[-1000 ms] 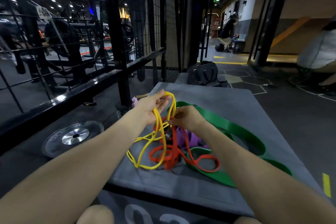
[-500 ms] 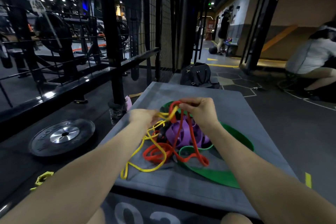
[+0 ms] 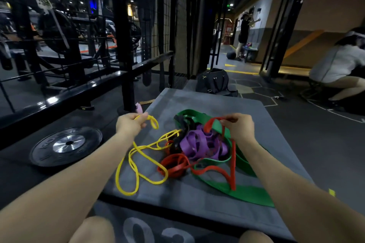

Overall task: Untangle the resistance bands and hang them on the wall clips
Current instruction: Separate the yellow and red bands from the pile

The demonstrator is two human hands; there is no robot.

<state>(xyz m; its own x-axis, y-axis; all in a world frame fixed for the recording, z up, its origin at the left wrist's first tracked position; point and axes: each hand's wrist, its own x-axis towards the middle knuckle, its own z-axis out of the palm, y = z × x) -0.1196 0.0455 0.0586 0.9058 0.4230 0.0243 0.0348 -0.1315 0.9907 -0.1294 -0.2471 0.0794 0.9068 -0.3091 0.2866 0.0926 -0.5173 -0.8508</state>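
While left hand [image 3: 129, 124] pinches yellow band [image 3: 136, 165], right hand [image 3: 240, 127] pinches red band [image 3: 233, 161]; both trail toward viewer

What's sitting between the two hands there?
In the head view, between the left hand and right hand lie tangled black, purple and green bands.

The bands [image 3: 199, 144] look like smooth, matt rubber. The mat [image 3: 217, 100] under them is matt grey; left of it, a plate [image 3: 67, 145] has a shiny metal hub.
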